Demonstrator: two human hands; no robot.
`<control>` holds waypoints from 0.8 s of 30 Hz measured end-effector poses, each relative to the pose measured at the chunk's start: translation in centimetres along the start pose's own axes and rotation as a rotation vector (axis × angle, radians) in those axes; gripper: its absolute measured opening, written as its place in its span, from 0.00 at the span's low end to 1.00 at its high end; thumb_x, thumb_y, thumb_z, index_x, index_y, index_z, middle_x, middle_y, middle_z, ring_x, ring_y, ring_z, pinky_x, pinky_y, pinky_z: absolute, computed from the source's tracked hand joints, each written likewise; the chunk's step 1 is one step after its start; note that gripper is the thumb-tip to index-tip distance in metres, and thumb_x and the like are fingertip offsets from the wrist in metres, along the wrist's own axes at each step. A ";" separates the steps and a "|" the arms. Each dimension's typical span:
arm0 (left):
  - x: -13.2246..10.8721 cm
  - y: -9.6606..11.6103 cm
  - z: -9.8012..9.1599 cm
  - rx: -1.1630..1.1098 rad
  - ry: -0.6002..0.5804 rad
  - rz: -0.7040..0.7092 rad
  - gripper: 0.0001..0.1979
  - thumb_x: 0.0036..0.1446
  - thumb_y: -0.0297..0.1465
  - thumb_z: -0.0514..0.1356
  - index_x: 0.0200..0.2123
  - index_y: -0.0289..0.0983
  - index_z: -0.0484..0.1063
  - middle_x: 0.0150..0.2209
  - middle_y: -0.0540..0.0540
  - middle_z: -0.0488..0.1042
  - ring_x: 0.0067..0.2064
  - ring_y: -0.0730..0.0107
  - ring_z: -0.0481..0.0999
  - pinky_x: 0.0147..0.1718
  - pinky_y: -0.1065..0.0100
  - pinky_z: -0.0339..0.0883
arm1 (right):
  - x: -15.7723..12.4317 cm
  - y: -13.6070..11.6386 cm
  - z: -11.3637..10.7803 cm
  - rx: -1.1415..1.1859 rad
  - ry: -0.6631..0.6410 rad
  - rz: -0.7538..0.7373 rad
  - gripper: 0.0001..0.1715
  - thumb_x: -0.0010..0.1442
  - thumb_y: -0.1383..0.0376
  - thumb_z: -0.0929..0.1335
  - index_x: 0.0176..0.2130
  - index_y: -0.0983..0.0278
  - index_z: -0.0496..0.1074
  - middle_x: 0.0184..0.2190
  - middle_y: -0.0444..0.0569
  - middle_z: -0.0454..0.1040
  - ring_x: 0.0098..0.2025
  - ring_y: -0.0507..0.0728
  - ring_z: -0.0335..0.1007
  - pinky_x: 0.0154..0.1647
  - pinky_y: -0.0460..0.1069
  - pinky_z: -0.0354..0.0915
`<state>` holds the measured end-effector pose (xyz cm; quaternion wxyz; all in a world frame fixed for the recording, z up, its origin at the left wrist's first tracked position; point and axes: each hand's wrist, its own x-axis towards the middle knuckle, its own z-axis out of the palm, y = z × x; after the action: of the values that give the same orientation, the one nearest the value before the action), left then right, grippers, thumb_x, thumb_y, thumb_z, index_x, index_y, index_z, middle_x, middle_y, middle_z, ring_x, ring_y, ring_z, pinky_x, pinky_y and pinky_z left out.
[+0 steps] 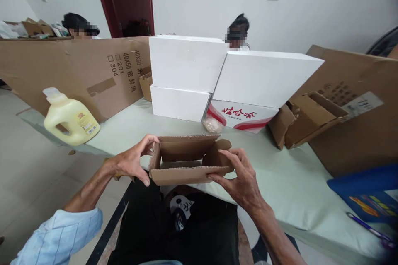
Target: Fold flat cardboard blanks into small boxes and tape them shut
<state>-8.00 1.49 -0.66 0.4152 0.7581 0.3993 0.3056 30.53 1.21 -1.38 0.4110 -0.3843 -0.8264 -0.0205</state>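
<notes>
An open cardboard box [182,176] is at the lower centre of the frame, by the near edge of the tabletop [289,188] and above the person's dark-clothed lap. It is plain brown and long, with its mouth facing up, thin corrugated rims, a shadowed inside and a rounded flap at its right end. The right hand [241,176] is clamped on that end, fingers over the flap and thumb along the near wall. The left hand [133,161] has its fingers at the far left corner and its thumb spread low beside the end; whether it grips firmly, I cannot tell.

The tabletop's near edge slants down toward the lower right. Pale green cloth stretches from the box leftward to a yellow bottle [70,121], which leans near the left edge, and rightward to a folded brown carton [311,118]. Just beyond the box, a clear-wrapped bundle [213,125] sits before stacked white boxes [188,64], which limit room at the far side.

The red-and-white carton [244,116] reads "娃哈哈". At left, a large cardboard panel [93,74] carries "40X50 密封桶", "201" and "304". The bottle's label is too small to read. A blue packet [367,194] and a pen [368,227] lie at lower right.
</notes>
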 end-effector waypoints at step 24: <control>6.0 -3.5 5.4 0.114 1.024 -0.048 0.68 0.32 0.54 0.80 0.72 0.41 0.52 0.64 0.36 0.63 0.64 0.40 0.68 0.64 0.38 0.66 | -5.6 1.4 3.1 0.415 -0.228 0.435 0.14 0.65 0.64 0.69 0.26 0.63 0.72 0.30 0.42 0.74 0.33 0.53 0.66 0.35 0.46 0.65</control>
<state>-1.98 5.80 -5.46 0.1313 0.5231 0.5849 0.6058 31.46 -0.17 -7.74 0.3801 -0.4598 -0.7521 0.2803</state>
